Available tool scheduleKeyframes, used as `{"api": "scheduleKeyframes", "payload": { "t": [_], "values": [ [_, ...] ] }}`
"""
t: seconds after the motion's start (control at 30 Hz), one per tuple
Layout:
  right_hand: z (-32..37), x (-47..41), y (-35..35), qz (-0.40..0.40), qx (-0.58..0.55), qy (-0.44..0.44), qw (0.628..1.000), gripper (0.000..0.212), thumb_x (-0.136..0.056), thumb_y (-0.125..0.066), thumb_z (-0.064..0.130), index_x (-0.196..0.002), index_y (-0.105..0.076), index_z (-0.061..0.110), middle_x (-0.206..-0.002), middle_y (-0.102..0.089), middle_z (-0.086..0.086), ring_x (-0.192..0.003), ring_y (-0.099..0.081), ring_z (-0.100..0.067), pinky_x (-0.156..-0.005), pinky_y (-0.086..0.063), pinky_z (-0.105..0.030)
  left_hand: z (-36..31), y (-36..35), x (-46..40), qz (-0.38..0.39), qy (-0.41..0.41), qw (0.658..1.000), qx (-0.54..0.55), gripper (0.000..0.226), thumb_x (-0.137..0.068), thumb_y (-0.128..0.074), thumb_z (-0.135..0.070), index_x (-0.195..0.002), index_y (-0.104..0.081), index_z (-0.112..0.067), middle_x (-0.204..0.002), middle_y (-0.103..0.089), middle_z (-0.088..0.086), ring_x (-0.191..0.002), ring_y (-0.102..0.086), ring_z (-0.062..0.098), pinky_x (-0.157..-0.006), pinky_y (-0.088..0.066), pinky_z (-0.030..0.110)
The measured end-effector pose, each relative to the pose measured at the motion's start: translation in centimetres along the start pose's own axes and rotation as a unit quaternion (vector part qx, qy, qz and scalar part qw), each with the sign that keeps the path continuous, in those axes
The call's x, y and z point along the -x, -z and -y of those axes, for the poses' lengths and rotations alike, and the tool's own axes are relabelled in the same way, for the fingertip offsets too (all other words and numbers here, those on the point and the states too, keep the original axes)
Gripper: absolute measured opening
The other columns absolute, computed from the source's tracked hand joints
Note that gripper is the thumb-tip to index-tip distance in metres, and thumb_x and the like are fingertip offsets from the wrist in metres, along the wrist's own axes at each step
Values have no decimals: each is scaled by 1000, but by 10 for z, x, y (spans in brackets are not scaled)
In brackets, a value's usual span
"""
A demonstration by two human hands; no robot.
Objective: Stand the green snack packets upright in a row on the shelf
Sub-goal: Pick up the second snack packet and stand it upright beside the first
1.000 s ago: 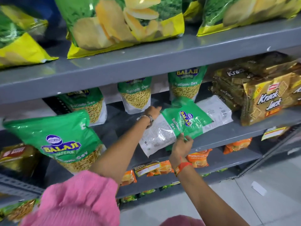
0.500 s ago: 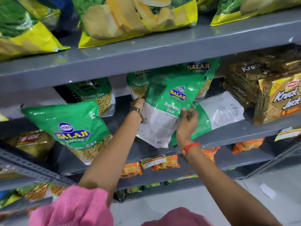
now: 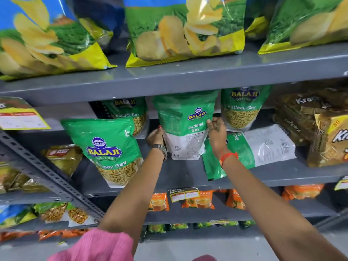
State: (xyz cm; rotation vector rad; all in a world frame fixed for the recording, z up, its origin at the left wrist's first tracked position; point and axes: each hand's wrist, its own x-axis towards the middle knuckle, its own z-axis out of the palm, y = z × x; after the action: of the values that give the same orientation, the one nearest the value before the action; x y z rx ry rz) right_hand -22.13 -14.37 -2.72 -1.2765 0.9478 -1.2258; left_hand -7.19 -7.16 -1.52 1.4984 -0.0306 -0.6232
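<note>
Both hands on one green packet (image 3: 185,125), upright on the middle shelf (image 3: 184,172), back panel facing out — left hand (image 3: 156,136) gripping its left edge, right hand (image 3: 216,129) its right edge. Another packet (image 3: 261,146) lies flat just right of it; three more stand upright around them, one left-front (image 3: 107,147), two at the back (image 3: 130,112) (image 3: 243,108).
</note>
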Motion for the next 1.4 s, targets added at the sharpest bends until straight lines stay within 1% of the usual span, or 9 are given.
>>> {"api": "scheduleKeyframes", "payload": {
  "t": [0.13,0.27,0.33,0.53,0.87,1.03,1.13,1.2,1.4],
  "values": [
    [2,1,0,-4,21,-11,1000,12,-95,-40,14,-101,-48,7,-79,-49,8,-88,-47,-19,-79,-41,-32,-8,3,5,-24,-55,997,-50,30,-84,-58,-10,-110,-62,5,-108,-67,17,-107,-60,30,-89,-47,29],
    [2,3,8,6,17,-12,1000,16,-95,-39,15,-108,-47,11,-87,-52,7,-94,-51,-22,-86,-48,-46,-3,3,42,-29,-182,982,-44,17,-84,-59,-21,-95,-52,-10,-68,-54,-6,-66,-55,6,-63,-41,9],
    [5,7,15,34,-27,-29,999,15,-96,-39,14,-110,-43,15,-88,-54,2,-84,-55,-22,-70,-56,-37,5,0,63,53,-238,969,-45,34,-76,-60,-39,-93,-43,-15,-70,-50,-8,-60,-50,1,-58,-40,13],
    [13,29,23,161,-34,-87,983,58,-82,-41,-17,-129,-30,15,-85,-55,-2,-74,-57,-15,-47,-57,-23,25,0,88,117,-398,877,-243,80,-52,-71,-49,-116,-43,-8,-112,-49,5,-107,-48,22,-92,-41,32],
    [15,32,9,139,-35,-67,987,35,-85,-59,5,-110,-40,20,-83,-54,5,-90,-55,-17,-54,-53,-18,18,5,91,54,-353,906,-226,57,-63,-68,-12,-113,-41,-5,-97,-63,5,-89,-64,30,-70,-42,23],
    [25,15,8,116,-38,-52,991,32,-89,-53,9,-119,-42,10,-90,-54,6,-99,-51,-19,-73,-50,-33,6,-1,86,4,-313,936,-163,37,-61,-49,-4,-97,-43,-8,-88,-67,16,-81,-64,34,-64,-43,30],
    [32,3,0,121,-23,-50,991,38,-90,-50,5,-126,-40,1,-109,-59,-12,-103,-51,-21,-93,-46,-38,5,0,75,46,-265,961,-69,42,-53,-40,-2,-91,-54,-16,-77,-65,-1,-67,-62,14,-64,-46,32],
    [38,-4,-6,129,-27,-51,990,38,-91,-47,1,-127,-39,-1,-131,-51,-25,-110,-50,-24,-84,-45,-19,1,-1,68,116,-219,967,60,49,-48,-38,5,-82,-57,-25,-69,-64,-12,-53,-58,-4,-56,-46,23],
    [42,-21,-15,170,-23,-73,982,44,-93,-41,1,-136,-33,5,-145,-39,-18,-125,-41,-21,-96,-34,-26,-7,2,32,185,-53,956,223,32,-59,-41,5,-78,-59,-14,-55,-71,-9,-64,-65,16,-59,-51,24]
  ]
}}
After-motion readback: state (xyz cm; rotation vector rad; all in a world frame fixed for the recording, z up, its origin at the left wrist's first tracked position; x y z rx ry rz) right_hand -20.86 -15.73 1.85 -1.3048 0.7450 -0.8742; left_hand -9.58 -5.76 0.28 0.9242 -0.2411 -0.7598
